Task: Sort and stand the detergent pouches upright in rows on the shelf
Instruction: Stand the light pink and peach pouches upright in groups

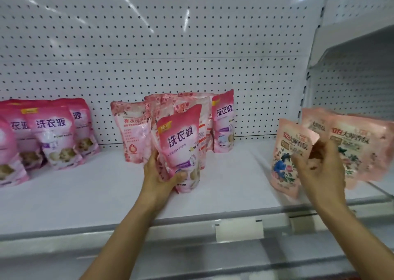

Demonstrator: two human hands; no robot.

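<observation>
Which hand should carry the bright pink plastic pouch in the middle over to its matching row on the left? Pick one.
Left. The left hand already grips the bright pink plastic pouch, nearer the matching row. The right hand is occupied at the pale peach floral pouches.

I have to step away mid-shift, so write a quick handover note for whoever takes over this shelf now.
Left hand grips a bright pink plastic pouch low down, upright at mid-shelf.
Right hand is among the pale peach floral pouches on the right; its grip is too blurred to tell.
Done: matching bright pink pouches stand in rows at the left.
Left: the mixed middle cluster, with another bright pink one at its right, needs sorting; the tilted peach ones need standing on the white shelf.
</observation>
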